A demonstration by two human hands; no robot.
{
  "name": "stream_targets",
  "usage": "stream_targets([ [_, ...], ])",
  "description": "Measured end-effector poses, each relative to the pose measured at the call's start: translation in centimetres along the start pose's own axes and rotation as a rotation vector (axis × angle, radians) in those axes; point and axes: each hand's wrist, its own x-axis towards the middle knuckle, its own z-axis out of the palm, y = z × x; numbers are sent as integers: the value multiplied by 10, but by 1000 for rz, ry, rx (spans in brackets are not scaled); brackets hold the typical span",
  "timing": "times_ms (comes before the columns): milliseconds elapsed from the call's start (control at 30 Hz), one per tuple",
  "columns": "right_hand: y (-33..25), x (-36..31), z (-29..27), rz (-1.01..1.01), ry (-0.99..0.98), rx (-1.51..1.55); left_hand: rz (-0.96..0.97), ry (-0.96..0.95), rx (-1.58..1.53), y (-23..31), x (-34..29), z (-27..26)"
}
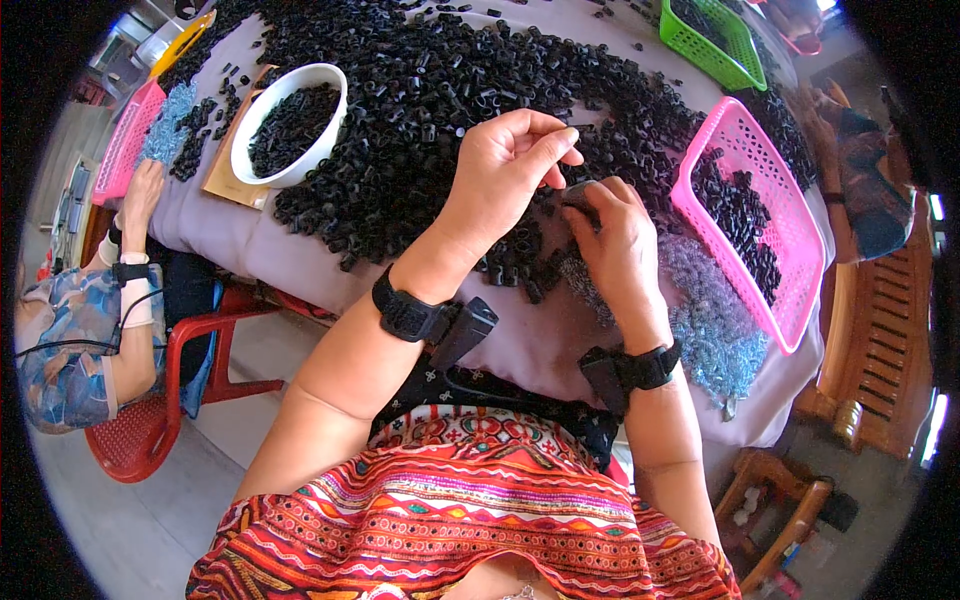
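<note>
Hand, left (505,165): fingers curled, thumb near fingertips; cannot tell whether anything is gripped. Hand, right (620,245): bent fingers pinching one dark piece (577,195). Black pieces (430,110): heaped beyond both hands. White bowl (336,118): left of left hand. Pink basket (752,145): right of right hand.

The cloth-covered counter (530,342) is spreading across the middle. A red plastic chair (130,440) is standing on the pale floor (240,452) at left; slatted wooden furniture (880,350) is standing at right, where white light (936,428) is glaring.
</note>
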Motion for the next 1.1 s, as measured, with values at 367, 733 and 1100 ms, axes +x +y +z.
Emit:
stream_targets([
  [367, 6, -2, -8, 86, 100, 271, -49, -69, 17, -3, 0, 1],
  [733, 3, -2, -19, 276, 207, 873, -177, -348, 10, -5, -7, 10],
  [1100, 8, -5, -23, 250, 213, 636, -205, -356, 42, -4, -8, 11],
])
